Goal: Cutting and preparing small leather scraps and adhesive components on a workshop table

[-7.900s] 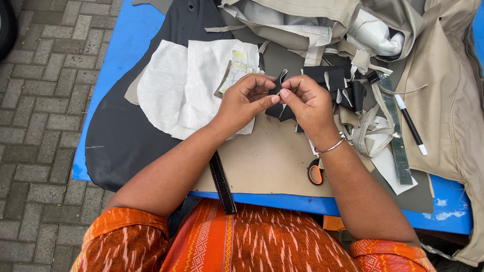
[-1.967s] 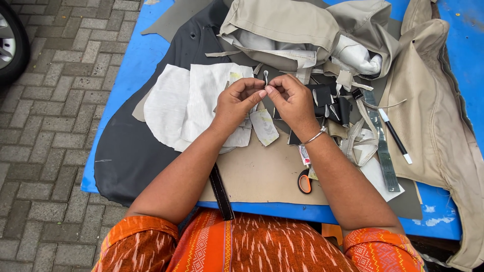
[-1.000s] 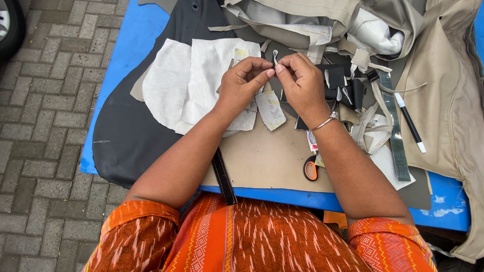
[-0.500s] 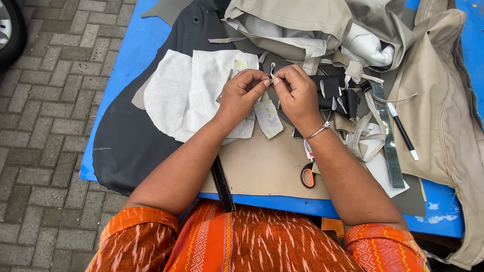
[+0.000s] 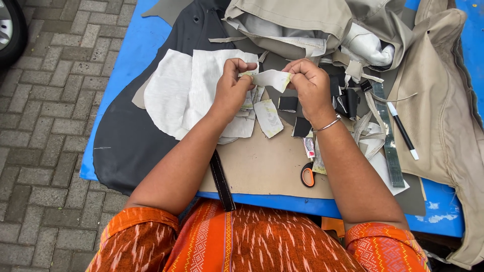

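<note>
While both forearms reach out over the blue table, the left hand and the right hand pinch the two ends of a small pale fabric strip and hold it stretched between them, lifted above the work surface. The left hand's fingers are curled tight on the strip's left end; the right hand's thumb and forefinger grip its right end, and a thin metal bangle sits on that wrist.

Below the hands lies a flat tan panel with a pale shield-shaped fabric piece resting on its upper part. To the left, two white rounded fabric pieces overlap on a large dark grey sheet that hangs over the table's left edge. A black strap runs from the tan panel toward the person's orange patterned garment.

Near the right forearm, scissors with an orange handle lie on the tan panel. Further right, a long dark ruler and a black pen with white ends lie side by side among small black patches and scraps. Heaped beige cloth covers the table's far side and right edge.
</note>
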